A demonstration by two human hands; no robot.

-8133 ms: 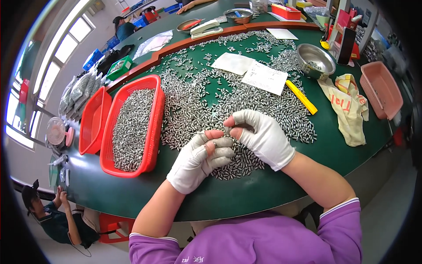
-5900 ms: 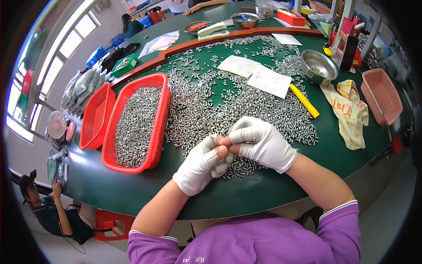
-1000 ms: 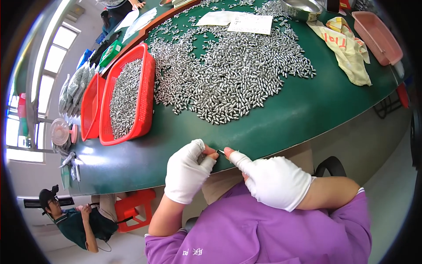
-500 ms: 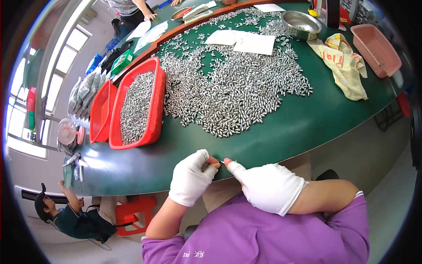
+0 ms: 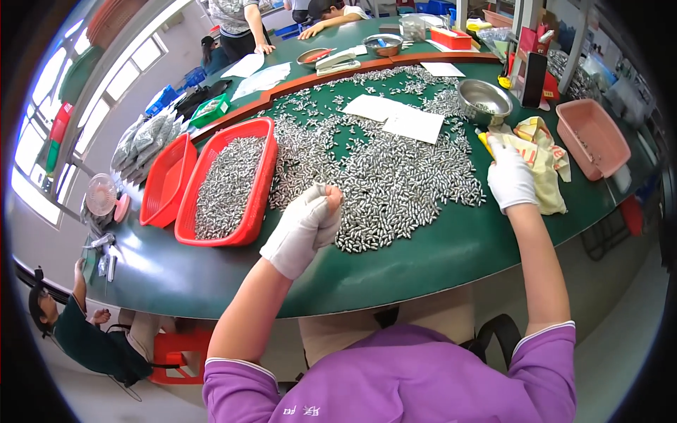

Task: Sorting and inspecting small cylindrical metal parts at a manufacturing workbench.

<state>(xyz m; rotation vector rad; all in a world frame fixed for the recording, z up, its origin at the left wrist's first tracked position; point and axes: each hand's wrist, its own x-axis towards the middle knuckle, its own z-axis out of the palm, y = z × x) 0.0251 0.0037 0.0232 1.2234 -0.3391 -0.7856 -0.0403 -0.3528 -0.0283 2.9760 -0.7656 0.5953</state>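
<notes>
My left hand [image 5: 305,229], in a white glove with bare fingertips, is raised over the near edge of a wide heap of small silvery metal parts [image 5: 391,190]. Its fingers are curled closed, hiding whatever they hold. Stretched out to the right, my gloved right hand [image 5: 512,175] grips the left side of a crumpled pale yellow cloth [image 5: 546,187]. A narrow bright yellow strip shows beside its fingers; whether it belongs to the cloth I cannot tell. Just beyond that hand stands a steel bowl [image 5: 485,101].
Left of the heap are a red basket [image 5: 185,229] full of the same parts and another red basket [image 5: 163,185]. White papers [image 5: 412,124] lie on the heap. A pink basket [image 5: 594,137] sits far right. A wooden divider [image 5: 296,89] crosses the green table; other people are around it.
My hands were together at the table's near edge and have parted. The left moved forward to the heap; the right reached forward and right to the cloth. The view has tilted up.
</notes>
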